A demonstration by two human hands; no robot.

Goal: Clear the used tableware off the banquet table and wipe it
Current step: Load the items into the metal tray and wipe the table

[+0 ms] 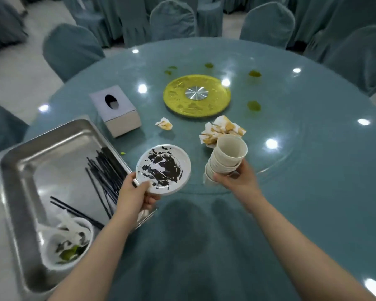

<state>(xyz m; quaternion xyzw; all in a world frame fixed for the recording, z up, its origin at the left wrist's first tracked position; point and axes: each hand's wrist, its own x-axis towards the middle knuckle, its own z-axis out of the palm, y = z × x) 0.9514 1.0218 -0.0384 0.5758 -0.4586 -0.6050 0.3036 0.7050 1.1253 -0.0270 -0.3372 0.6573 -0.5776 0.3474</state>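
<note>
- At 8 o'clock our tray (15, 170) holds chopsticks (104, 170) and a bowl (66, 253) of scraps.
- Our left hand (137, 192) pinches the plate (163, 169) by its near rim, thumb on top, just right of the tray. It looks stiff, breakable and sauce-slick, so we keep it level.
- At 12 o'clock napkins (223, 129) lie crumpled on the table (313, 170).
- Our right hand (237, 179) wraps the cups (226, 157) low on the stack; they are probably light and prone to topple.
</note>
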